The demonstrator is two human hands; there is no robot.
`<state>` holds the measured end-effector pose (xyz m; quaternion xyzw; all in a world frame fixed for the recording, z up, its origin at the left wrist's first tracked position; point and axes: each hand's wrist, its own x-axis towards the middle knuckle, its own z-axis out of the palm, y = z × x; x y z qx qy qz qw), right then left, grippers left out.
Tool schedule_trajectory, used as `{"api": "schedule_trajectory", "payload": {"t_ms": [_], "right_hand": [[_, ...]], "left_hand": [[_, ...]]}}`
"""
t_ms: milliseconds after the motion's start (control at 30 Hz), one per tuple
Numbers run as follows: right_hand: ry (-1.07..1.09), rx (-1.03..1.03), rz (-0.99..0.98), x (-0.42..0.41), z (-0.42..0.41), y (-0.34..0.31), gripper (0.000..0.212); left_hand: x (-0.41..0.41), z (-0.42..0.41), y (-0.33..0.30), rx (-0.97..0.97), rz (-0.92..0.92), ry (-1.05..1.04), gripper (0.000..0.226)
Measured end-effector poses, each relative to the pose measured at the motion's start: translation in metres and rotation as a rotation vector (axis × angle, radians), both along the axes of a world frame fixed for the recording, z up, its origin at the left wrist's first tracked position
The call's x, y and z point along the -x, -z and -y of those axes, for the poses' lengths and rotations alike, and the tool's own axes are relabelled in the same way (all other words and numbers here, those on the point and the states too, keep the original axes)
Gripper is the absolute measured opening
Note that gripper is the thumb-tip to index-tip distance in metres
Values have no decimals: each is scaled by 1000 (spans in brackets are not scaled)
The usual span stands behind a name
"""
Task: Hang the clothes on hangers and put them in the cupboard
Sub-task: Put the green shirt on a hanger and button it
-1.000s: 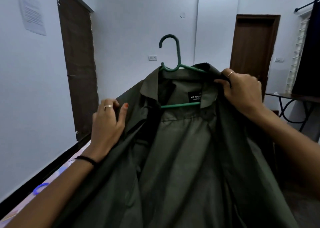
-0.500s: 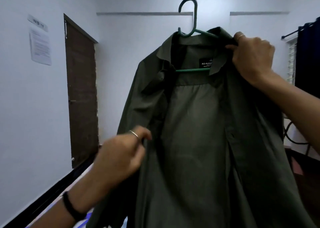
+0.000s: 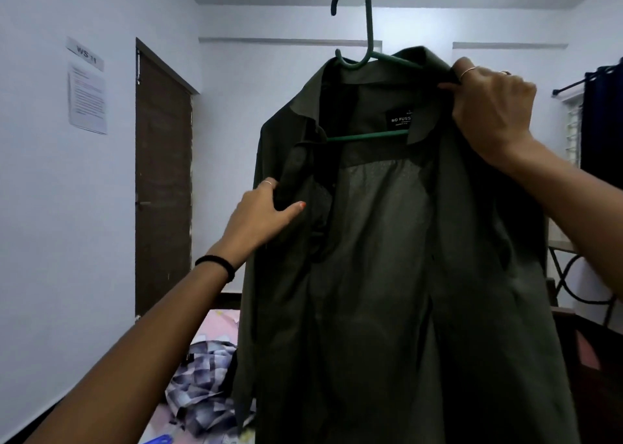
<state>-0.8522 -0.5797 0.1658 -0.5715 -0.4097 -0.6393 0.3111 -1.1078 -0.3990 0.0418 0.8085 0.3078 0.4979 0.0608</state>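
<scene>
Shirt (image 3: 387, 258) on hanger (image 3: 367, 56) now higher; right hand (image 3: 488, 106) grips shoulder, left hand (image 3: 259, 214) regrips placket higher.

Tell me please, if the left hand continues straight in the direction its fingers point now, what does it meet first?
The left hand already grips the front edge of the green shirt, so going on up and rightward it probably meets more of that fabric first, toward the collar and hanger. Depth is uncertain.
</scene>
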Motion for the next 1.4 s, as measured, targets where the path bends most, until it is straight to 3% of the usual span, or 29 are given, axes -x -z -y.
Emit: {"api": "schedule_trajectory", "payload": {"t_ms": [67, 133, 233, 267, 333, 433, 500, 700, 800, 867, 967, 1100, 1167, 1300, 1400], "right_hand": [[-10, -12, -16, -7, -3, -3, 35], [-13, -28, -36, -13, -4, -4, 35], [-14, -58, -73, -20, -1, -6, 36], [-22, -74, -84, -22, 3, -9, 36], [-38, -121, -104, -25, 16, -15, 38], [-86, -170, -145, -23, 39, -32, 37], [-118, -195, -159, -19, 53, -48, 36], [-188, -233, -135, 6, 97, -118, 35], [-289, -202, -81, 26, 120, -157, 37], [-450, -52, -123, 35, 130, -180, 38], [-531, 177, -283, 47, 133, -186, 62], [-492, 485, -394, 42, 92, -141, 28], [-520, 622, -456, 34, 59, -87, 30], [-593, 865, -594, 12, -19, 93, 24], [-557, 1008, -720, -1, -59, 254, 18]], "left_hand": [[-10, 5, 3, 28, -139, 111, 30], [-21, 22, 20, 15, -383, 249, 20], [-30, 54, 51, -87, -715, 332, 36], [-29, 58, 54, -147, -666, 304, 47], [-17, 59, 39, -289, -295, 222, 54], [14, 46, -18, -569, 288, 16, 34], [33, 43, -67, -672, 423, -200, 36], [69, 84, -195, -942, 273, -406, 51], [75, 115, -237, -949, 230, -239, 59], [76, 132, -254, -921, 232, -104, 59], [72, 149, -254, -923, 175, -87, 48], [61, 137, -204, -805, 36, -53, 56], [53, 114, -150, -679, -38, -31, 59], [33, 75, 46, -363, -287, -85, 86], [29, 62, 207, -62, -529, -102, 74]]}}
